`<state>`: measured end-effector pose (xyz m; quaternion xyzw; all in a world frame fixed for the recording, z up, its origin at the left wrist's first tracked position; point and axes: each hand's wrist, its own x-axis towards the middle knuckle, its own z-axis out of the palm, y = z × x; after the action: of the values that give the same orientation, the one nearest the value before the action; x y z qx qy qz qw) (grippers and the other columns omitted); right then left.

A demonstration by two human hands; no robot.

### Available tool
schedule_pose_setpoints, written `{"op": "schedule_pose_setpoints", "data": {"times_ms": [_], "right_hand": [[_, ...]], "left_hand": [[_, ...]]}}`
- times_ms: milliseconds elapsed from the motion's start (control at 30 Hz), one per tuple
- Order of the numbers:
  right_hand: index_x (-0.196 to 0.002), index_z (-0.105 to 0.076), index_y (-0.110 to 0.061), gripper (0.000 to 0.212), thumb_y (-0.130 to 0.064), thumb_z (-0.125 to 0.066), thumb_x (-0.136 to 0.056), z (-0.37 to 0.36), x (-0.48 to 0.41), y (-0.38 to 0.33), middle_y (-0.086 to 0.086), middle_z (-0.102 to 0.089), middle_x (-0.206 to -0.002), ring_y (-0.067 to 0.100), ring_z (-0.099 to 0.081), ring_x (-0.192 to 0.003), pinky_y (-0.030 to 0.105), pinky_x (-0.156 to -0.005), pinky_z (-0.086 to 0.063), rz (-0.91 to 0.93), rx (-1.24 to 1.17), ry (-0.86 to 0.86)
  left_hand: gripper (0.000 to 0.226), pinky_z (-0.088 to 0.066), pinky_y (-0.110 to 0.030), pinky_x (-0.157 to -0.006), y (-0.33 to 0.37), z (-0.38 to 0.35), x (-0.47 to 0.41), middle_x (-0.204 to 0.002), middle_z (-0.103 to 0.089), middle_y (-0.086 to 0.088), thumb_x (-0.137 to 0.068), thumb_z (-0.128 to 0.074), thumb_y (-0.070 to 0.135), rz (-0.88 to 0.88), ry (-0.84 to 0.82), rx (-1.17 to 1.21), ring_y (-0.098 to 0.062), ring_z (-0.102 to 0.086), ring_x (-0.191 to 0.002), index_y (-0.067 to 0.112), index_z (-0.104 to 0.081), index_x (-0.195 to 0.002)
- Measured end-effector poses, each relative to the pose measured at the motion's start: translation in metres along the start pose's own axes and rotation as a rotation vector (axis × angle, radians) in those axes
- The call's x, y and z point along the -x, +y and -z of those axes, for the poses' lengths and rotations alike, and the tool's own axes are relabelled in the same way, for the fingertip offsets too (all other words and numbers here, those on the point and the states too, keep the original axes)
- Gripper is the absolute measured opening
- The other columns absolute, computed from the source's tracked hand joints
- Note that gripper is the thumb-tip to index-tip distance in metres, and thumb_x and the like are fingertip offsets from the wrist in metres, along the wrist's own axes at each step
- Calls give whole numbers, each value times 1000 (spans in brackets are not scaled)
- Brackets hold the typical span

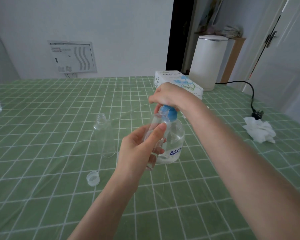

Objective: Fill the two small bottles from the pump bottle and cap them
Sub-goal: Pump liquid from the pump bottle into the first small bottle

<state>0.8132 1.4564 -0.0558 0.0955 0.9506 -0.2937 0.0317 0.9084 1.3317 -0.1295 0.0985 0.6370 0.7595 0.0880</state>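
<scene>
Left hand (137, 149) up front, grip clamped round a tilted small bottle (156, 125), mouth up at the blue spout (170, 112). Right hand (170, 96) on top, grip curled over the pump bottle (175, 141), mid-surface (42, 170). 2nd small bottle (104, 135) stands open beside it, toward the left edge; 1 cap (93, 178) lies nearer the front edge.

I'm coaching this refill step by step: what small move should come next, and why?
Probably press the pump head down with the right hand. That hand grips the blue head of the pump bottle, and the left hand holds a small bottle tilted, its open mouth at the nozzle. The small bottle looks mostly empty.
</scene>
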Motion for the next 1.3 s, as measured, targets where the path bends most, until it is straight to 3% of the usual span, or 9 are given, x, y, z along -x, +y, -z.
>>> {"op": "schedule_pose_setpoints", "data": {"times_ms": [133,200,433,600,733,900,1067,1300], "right_hand": [[-107,-60,-9,24,-28,-54,-92,8,3,-4,3,-71,-93,15,-55,-66,24,-54,-37,15,63,21],[-99,-56,-12,16,-26,-52,-93,10,3,-6,0,-68,-81,12,-51,-58,24,-50,-32,12,83,15],[-122,-59,-9,32,-20,-53,-93,8,1,-6,7,-72,-112,20,-57,-87,24,-58,-40,3,26,6],[-117,-62,-9,31,-21,-57,-90,0,-4,0,8,-71,-112,23,-57,-82,27,-69,-46,-15,24,-6],[-115,-63,-9,29,-22,-56,-89,-3,-4,1,8,-72,-109,22,-55,-77,25,-60,-40,-8,20,-5],[-115,-62,-9,29,-22,-55,-91,6,-2,-2,8,-73,-107,20,-57,-80,24,-61,-40,20,28,24],[-118,-61,-9,28,-20,-52,-93,10,1,-7,5,-74,-107,16,-56,-75,23,-51,-35,32,86,19],[-121,-61,-9,33,-20,-54,-91,6,1,-6,7,-72,-116,20,-52,-80,21,-54,-36,11,59,-16]], "left_hand": [[48,-43,-15,-42,3,-1,0,-71,-73,6,-60,-65,56,-17,2,-2,-3,-61,-53,23,-73,-94],[48,-44,-15,-42,4,-1,0,-71,-72,5,-58,-64,56,-21,6,-4,-3,-61,-52,23,-73,-92],[44,-44,-15,-42,3,0,0,-74,-74,4,-59,-65,56,-10,6,-10,-3,-61,-51,25,-73,-89],[38,-44,-15,-42,1,0,0,-73,-74,4,-56,-65,59,6,15,-15,-4,-61,-52,29,-74,-79],[46,-42,-15,-42,1,-1,0,-71,-73,5,-53,-65,60,9,25,-19,-3,-60,-50,26,-73,-83],[50,-43,-14,-43,3,-1,1,-70,-73,7,-54,-64,62,-5,20,-29,-3,-60,-51,25,-72,-87],[45,-41,-15,-41,2,-1,1,-69,-72,6,-56,-65,61,1,13,-10,-3,-60,-51,26,-74,-83],[40,-40,-15,-40,3,-1,1,-70,-72,5,-58,-65,59,0,3,8,-4,-59,-50,26,-74,-80]]}}
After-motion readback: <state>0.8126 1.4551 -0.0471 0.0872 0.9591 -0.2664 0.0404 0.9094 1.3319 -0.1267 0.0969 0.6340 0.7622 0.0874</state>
